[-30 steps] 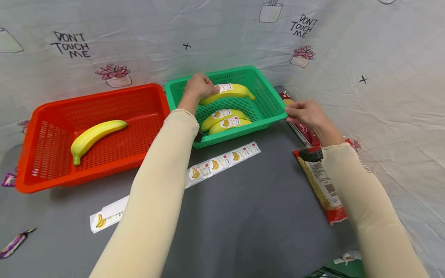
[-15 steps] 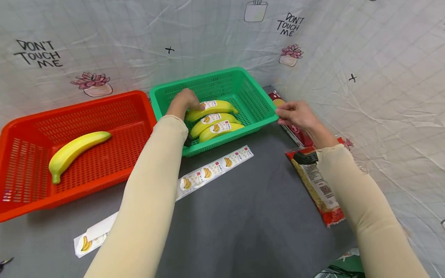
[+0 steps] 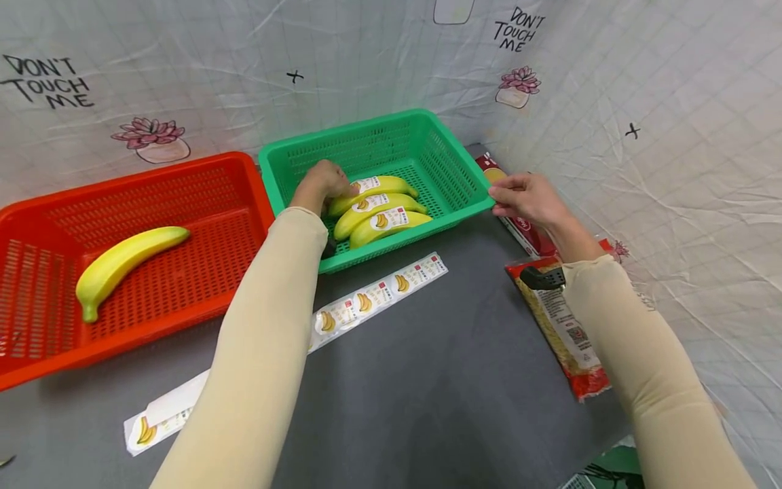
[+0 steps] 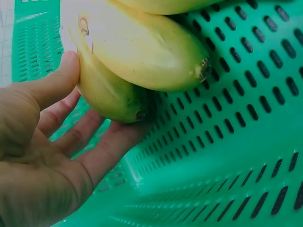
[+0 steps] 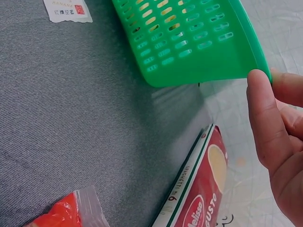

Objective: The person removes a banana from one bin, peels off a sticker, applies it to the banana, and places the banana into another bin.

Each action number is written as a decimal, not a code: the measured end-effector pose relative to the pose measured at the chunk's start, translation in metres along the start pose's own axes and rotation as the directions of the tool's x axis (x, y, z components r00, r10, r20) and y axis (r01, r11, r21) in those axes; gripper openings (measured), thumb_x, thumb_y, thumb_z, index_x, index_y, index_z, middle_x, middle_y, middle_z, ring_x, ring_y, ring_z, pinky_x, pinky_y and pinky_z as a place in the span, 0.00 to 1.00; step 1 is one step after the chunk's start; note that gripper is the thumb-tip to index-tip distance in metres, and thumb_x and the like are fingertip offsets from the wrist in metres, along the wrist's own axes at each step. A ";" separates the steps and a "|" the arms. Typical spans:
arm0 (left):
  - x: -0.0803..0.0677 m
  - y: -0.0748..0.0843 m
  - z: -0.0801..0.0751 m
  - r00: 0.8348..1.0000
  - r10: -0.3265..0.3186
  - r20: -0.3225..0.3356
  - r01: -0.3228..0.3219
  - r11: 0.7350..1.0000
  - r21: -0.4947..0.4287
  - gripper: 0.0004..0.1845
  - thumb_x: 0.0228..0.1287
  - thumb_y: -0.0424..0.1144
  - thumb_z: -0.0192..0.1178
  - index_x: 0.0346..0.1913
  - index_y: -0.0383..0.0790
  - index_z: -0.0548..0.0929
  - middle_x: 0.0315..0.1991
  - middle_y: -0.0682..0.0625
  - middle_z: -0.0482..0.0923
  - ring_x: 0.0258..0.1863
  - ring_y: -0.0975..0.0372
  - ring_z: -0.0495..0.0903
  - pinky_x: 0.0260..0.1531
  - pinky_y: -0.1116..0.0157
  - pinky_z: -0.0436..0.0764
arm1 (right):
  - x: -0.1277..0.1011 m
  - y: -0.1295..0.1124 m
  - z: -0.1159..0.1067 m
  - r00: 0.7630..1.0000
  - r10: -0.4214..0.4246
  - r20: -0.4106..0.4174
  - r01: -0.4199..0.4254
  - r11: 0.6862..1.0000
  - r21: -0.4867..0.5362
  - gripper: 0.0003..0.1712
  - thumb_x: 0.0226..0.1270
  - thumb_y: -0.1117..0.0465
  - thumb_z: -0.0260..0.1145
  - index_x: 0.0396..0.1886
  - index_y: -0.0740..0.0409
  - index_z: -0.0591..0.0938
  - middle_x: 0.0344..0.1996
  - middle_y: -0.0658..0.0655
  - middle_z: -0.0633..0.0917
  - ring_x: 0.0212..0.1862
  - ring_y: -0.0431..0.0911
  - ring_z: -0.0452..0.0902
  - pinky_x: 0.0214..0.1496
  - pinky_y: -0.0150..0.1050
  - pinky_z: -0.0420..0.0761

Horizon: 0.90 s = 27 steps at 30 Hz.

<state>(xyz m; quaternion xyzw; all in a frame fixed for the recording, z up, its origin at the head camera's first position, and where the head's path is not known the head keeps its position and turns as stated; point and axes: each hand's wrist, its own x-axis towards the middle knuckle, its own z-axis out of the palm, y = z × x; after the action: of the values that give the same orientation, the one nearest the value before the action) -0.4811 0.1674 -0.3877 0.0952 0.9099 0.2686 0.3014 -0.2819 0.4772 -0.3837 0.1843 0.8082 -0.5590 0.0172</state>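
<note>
Three yellow bananas with white stickers lie side by side in the green plastic basket [image 3: 348,146]. My left hand [image 3: 324,182] reaches into it and holds the left end of the farthest banana [image 3: 391,185]. In the left wrist view, the thumb presses on that banana's [image 4: 106,94] sticker and the other fingers curl beneath it. The middle banana [image 3: 400,201] and the nearest banana [image 3: 369,234] lie in front of it. My right hand [image 3: 528,198] pinches the basket's front right corner; in the right wrist view the rim [image 5: 258,52] sits between thumb and fingers.
A red basket [image 3: 153,180] with one unstickered banana [image 3: 131,261] stands at left. A strip of banana stickers [image 3: 366,302] crosses the table under my left forearm. At right lie a red spaghetti box [image 3: 519,231] and a red-ended food packet [image 3: 565,326], near the cloth wall.
My left hand has lowered the farthest banana toward the other two, so it now lies close against them. My right hand stays on the basket corner. The head view has shifted right.
</note>
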 end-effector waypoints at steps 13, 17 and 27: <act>-0.039 0.014 -0.047 0.987 0.043 -0.156 -0.075 0.975 -0.208 0.34 0.80 0.57 0.44 0.81 0.46 0.56 0.82 0.50 0.53 0.80 0.55 0.58 0.75 0.58 0.65 | 0.050 0.001 -0.003 0.994 -0.010 0.106 0.016 0.998 -0.053 0.29 0.78 0.57 0.60 0.67 0.75 0.69 0.27 0.41 0.84 0.28 0.32 0.83 0.36 0.26 0.84; -0.078 0.010 -0.074 0.955 0.119 -0.273 -0.199 0.937 -0.286 0.33 0.79 0.58 0.44 0.81 0.52 0.57 0.81 0.51 0.54 0.78 0.58 0.61 0.75 0.59 0.65 | 0.063 0.003 -0.019 0.993 -0.003 0.115 0.008 0.999 -0.047 0.24 0.77 0.55 0.61 0.62 0.69 0.72 0.27 0.40 0.84 0.29 0.31 0.83 0.37 0.25 0.84; -0.186 -0.145 -0.128 0.859 0.016 -0.512 -0.139 0.969 -0.203 0.37 0.77 0.59 0.44 0.82 0.48 0.53 0.82 0.40 0.51 0.79 0.41 0.55 0.75 0.40 0.58 | 0.064 0.017 -0.081 0.995 0.010 0.095 -0.002 0.997 -0.082 0.06 0.74 0.49 0.64 0.34 0.32 0.82 0.28 0.38 0.85 0.31 0.31 0.86 0.38 0.27 0.85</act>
<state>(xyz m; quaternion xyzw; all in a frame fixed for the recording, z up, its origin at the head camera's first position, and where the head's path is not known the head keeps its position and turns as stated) -0.4112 -0.0713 -0.2877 0.0220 0.9145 0.4009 0.0496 -0.3213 0.5737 -0.3833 0.1589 0.8281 -0.5336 0.0652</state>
